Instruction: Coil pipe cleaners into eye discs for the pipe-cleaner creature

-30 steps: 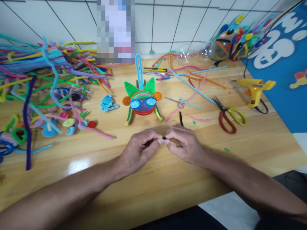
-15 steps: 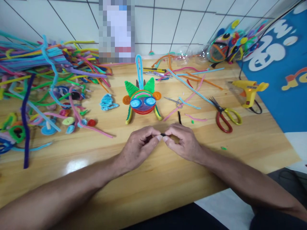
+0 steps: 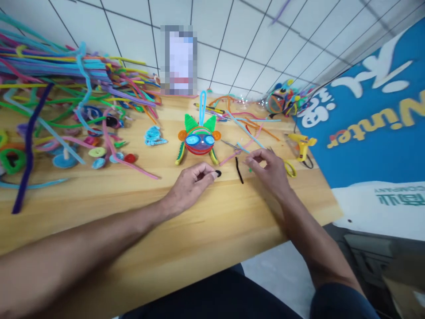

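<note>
My left hand (image 3: 194, 184) is closed, pinching a small black coil of pipe cleaner (image 3: 218, 173) between thumb and fingertips. Off to the right, my right hand (image 3: 269, 170) hovers over the table with bent fingers slightly apart and nothing visible in them. It partly covers the scissors, whose yellow handle (image 3: 291, 169) shows beside it. A short black pipe cleaner piece (image 3: 239, 170) lies between the hands. Behind them sits a pipe-cleaner figure (image 3: 199, 142) with green ears, blue eyes, orange discs and a blue loop on top.
Many coloured pipe cleaners (image 3: 73, 71) are heaped at the left, with small coiled pieces in front. A crumpled blue bundle (image 3: 154, 136) lies beside the figure. At the right is a yellow glue gun (image 3: 302, 145); a phone-like screen (image 3: 181, 60) leans against the tiled wall.
My right hand has left the black coil and moved right, over the scissors. My left hand still holds the coil. The view has turned to the right.
</note>
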`<action>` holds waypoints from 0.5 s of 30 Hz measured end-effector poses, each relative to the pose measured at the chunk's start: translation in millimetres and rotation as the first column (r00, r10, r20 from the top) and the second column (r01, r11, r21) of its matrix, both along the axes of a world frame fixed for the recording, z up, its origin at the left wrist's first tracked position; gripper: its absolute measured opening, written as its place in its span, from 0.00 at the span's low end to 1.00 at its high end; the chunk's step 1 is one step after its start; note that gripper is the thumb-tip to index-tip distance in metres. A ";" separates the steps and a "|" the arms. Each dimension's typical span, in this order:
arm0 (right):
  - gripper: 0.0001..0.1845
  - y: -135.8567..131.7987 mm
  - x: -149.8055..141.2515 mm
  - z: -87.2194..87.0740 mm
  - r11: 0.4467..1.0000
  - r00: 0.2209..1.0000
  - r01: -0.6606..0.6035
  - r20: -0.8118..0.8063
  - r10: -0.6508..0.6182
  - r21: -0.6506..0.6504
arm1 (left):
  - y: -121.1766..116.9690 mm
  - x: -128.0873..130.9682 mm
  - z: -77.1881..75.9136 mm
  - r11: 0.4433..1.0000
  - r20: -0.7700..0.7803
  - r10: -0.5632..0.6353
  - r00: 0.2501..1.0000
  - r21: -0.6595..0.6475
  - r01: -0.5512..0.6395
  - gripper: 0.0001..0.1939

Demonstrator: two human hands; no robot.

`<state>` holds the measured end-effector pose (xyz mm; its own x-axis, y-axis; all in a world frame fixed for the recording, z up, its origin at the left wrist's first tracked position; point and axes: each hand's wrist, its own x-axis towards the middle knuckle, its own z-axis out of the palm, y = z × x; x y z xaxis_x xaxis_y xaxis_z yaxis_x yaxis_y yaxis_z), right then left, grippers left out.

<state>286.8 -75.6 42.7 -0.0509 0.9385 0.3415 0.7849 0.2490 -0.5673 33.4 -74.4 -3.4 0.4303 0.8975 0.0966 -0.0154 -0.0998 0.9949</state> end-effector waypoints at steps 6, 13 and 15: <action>0.07 -14.5 37.8 -5.0 0.979 0.957 0.134 0.278 -0.087 -0.156 | -1.9 1.6 -5.0 0.998 -0.027 -0.019 0.999 0.066 0.021 0.12; 0.08 -6.0 33.4 -29.0 0.960 0.852 0.240 0.504 -0.138 -0.144 | -3.5 0.5 -2.7 0.992 -0.051 -0.019 0.999 0.124 0.025 0.10; 0.07 7.4 40.8 -23.9 0.947 0.809 0.310 0.545 -0.220 -0.079 | -3.6 0.3 -3.3 0.991 -0.048 -0.020 0.999 0.129 0.026 0.10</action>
